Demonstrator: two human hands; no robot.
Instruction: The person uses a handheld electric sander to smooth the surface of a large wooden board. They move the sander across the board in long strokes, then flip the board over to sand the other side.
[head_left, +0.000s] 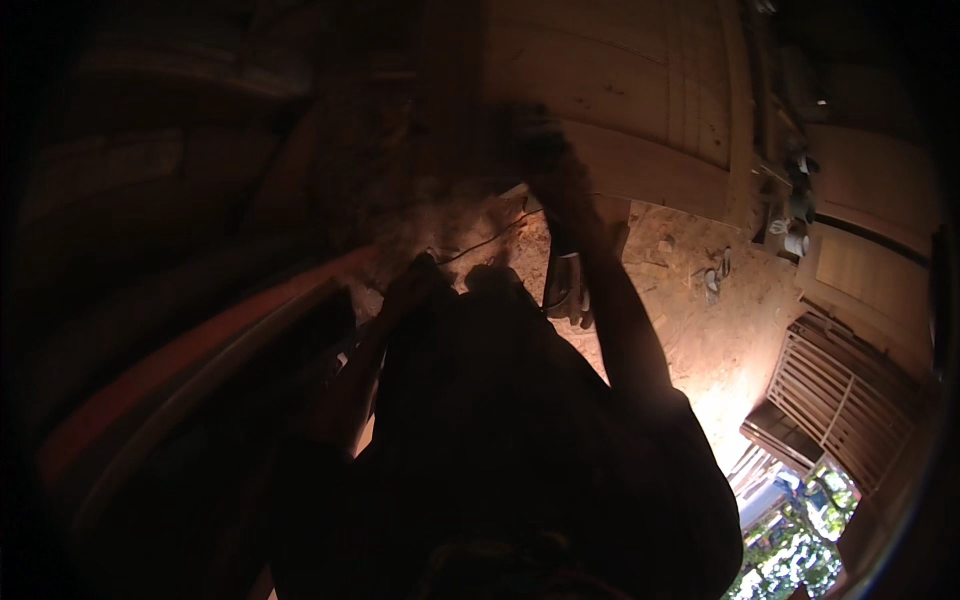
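Note:
Deep shadow covers much of the view. My right arm reaches forward, and my right hand (545, 150) is at the lower edge of a large wooden panel (600, 85). Its fingers are lost in dark blur around a dark shape that I cannot make out. Lower and to the left, my left hand (412, 283) looks closed beside my body. A thin dark cord (490, 241) runs from its fingers up toward the right hand. Whether the left fingers grip the cord or only touch it is hard to see.
Long reddish boards (210, 355) stretch along the left. Dusty ground (690, 270) shows at right, with a small pale object (714, 277) on it. A slatted wooden frame (835, 380) stands at the right, near bright daylight and foliage (800, 540). More wood panels (880, 285) line the right side.

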